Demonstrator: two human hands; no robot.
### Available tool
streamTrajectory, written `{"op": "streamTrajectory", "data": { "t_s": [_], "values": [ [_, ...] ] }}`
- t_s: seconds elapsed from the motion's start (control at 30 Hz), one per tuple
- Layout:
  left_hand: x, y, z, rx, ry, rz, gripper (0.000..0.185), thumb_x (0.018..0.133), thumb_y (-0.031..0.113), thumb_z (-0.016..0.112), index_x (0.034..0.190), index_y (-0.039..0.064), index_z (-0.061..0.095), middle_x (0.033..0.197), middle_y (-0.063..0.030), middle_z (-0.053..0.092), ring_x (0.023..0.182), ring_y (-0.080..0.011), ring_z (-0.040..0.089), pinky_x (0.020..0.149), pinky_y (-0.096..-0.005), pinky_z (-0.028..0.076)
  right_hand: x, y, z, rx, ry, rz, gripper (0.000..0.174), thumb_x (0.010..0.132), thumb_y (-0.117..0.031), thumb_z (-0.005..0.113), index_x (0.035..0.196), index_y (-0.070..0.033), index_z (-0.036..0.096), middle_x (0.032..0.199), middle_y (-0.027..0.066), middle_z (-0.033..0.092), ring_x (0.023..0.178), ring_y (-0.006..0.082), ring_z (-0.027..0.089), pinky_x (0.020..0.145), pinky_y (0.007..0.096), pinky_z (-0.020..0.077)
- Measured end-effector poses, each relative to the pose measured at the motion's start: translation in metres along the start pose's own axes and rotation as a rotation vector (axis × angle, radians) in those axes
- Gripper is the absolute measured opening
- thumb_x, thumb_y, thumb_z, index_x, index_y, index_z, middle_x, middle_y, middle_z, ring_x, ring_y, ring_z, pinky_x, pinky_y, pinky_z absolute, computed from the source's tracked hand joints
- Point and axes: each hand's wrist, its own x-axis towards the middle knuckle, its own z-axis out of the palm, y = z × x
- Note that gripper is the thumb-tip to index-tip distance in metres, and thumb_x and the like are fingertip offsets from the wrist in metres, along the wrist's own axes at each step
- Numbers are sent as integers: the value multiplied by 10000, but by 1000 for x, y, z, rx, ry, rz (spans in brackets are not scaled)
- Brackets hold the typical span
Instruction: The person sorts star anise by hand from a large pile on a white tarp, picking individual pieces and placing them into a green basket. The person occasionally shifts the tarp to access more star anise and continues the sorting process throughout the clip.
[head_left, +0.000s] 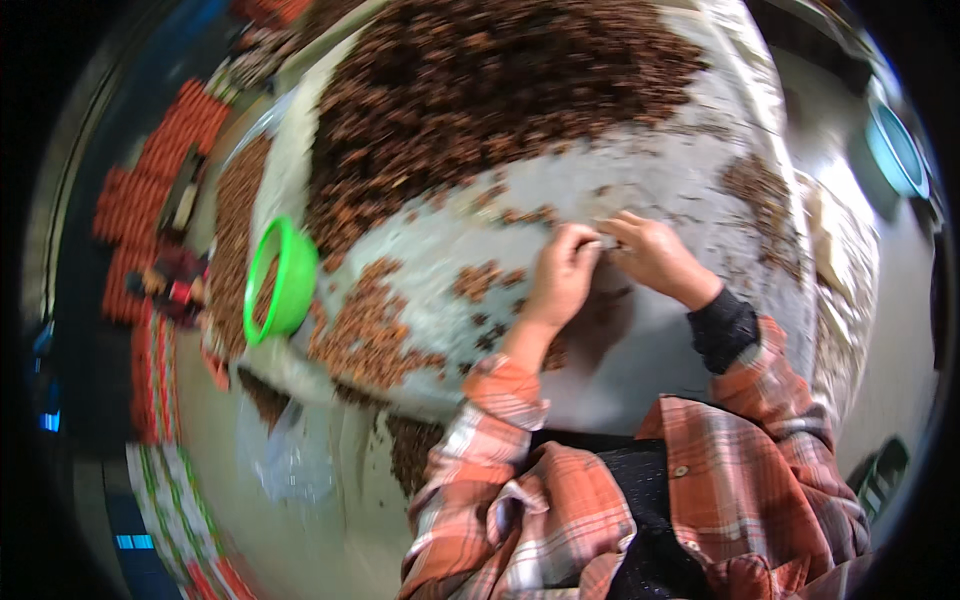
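My left hand (566, 270) and my right hand (652, 251) meet at the fingertips over a pale sheet-covered table (667, 352). Something small seems to be between them, too blurred to tell. A large heap of dark brown star-shaped pods, apparently star anise (487, 82), fills the far part of the table. Lighter brown pods (367, 330) lie spread to the left of my left hand, with a small cluster (476, 281) nearer to it. A few dark pods (489, 334) rest beside my left wrist. Thin stems and debris (761, 210) lie near the right edge.
A bright green plastic basin (281, 281) tilts at the table's left edge, beside another long brown heap (238, 225). A person (176, 289) is beyond it, near stacked red sacks (176, 142). A light blue basin (896, 146) is at far right; woven sacks (847, 262) lie along the table's right side.
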Motion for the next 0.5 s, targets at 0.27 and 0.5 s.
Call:
{"op": "streamTrajectory", "data": {
  "t_s": [0.27,0.5],
  "values": [
    [-26,1,-32,539,74,25,179,840,111,673,966,66,555,996,-89,594,958,-296,579,810,-420,455,1,-35,-27,-334,59,124,276,802,-72,659,1073,-36,624,1047,166,642,967,373,601,852,442,467],
    [-67,-1,-72,977,-146,-263,797,833,578,668,1427,112,413,1498,-228,320,1408,-473,243,1104,-712,134,-33,-58,38,-431,-262,14,730,727,-249,762,1367,-35,481,1468,204,393,1351,386,383,1132,483,299]
  ]
}}
